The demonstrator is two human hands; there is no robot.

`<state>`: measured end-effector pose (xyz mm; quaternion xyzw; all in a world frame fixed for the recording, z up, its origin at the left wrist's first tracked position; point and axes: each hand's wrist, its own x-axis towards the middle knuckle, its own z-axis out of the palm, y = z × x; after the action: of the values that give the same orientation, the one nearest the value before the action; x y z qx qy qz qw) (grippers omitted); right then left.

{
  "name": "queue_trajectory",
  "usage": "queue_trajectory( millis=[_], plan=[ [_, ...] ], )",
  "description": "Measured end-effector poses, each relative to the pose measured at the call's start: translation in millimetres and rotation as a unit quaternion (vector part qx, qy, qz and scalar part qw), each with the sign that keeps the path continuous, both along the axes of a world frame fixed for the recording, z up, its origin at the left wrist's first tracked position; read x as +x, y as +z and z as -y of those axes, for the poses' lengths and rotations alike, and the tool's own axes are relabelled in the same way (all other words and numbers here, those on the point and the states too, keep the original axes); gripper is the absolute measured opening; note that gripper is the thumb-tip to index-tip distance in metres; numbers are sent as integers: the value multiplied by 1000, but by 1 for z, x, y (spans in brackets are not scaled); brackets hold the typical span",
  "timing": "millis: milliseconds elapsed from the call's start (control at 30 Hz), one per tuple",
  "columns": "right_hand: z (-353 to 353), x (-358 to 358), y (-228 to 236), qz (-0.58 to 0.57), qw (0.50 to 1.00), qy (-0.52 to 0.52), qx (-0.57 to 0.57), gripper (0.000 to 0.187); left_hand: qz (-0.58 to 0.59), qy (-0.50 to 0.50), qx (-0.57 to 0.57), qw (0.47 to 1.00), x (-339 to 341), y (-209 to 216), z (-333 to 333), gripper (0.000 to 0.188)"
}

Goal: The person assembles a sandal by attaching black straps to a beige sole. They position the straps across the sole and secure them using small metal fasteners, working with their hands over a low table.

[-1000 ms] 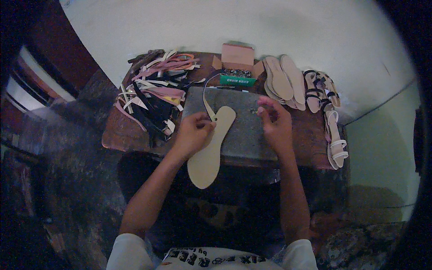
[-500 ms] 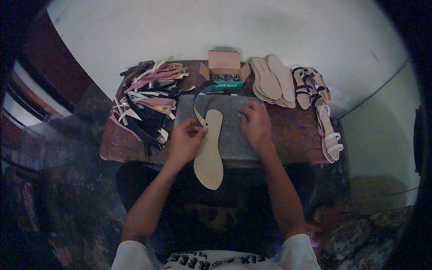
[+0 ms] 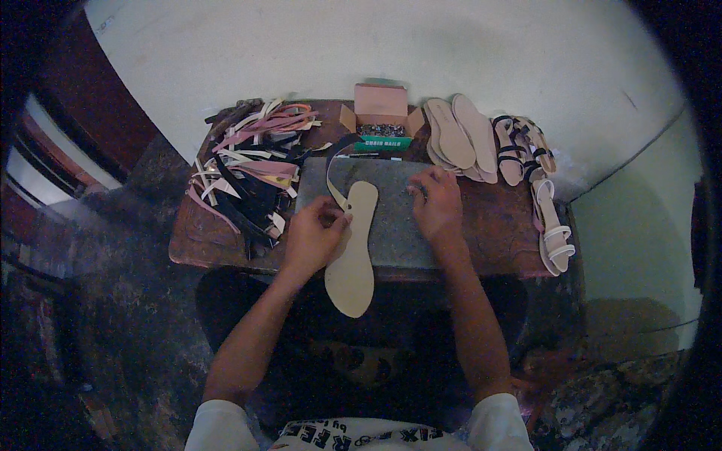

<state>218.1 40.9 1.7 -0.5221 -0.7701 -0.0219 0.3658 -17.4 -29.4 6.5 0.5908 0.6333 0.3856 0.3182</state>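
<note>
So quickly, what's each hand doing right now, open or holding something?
Left hand: closed, gripping the pale sole and strap at the sole's edge.
Right hand: fingers curled; whether it holds something small cannot be told.

Left hand (image 3: 316,229): fingers bent, thumb and forefinger drawn into pinch, tips pointing right. Left forearm (image 3: 259,323) bare, slanting up and inward from lower edge. Right hand (image 3: 438,203): back of hand facing up, fingers curled, fingertips turned inward toward left; whether pinching anything, too small to tell. Right forearm (image 3: 481,323) bare, slanting up and leftward. Hands apart, right slightly farther forward. Both elbows bent.
</note>
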Motion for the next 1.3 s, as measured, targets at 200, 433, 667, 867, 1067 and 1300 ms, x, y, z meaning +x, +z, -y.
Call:
queue_trajectory(
  millis=[200, 433, 667, 867, 1067, 1300],
  plan=[
    [0, -3, -6, 46, 999, -8, -12, 18, 18, 2, -14, 1000, 4, 5, 2, 26],
    [-1, -8, -7, 61, 998, -5, -1, 13, 26, 5, -13, 1000, 1, -4, 0, 31],
    [-2, -7, -7, 54, 998, -11, 11, 11, 9, -1, -24, 1000, 2, 2, 1, 25],
    [-3, -2, -12, 70, 997, -12, -13, 11, -2, -1, -24, 1000, 6, 11, 2, 25],
    [1, -11, -4, 40, 999, 4, -15, 10, 3, 0, -16, 1000, 2, 8, 4, 25],
    [0, -14, -5, 3, 1000, 3, 21, 11, 4, -1, -20, 1000, 3, 6, 2, 29]
  ],
)
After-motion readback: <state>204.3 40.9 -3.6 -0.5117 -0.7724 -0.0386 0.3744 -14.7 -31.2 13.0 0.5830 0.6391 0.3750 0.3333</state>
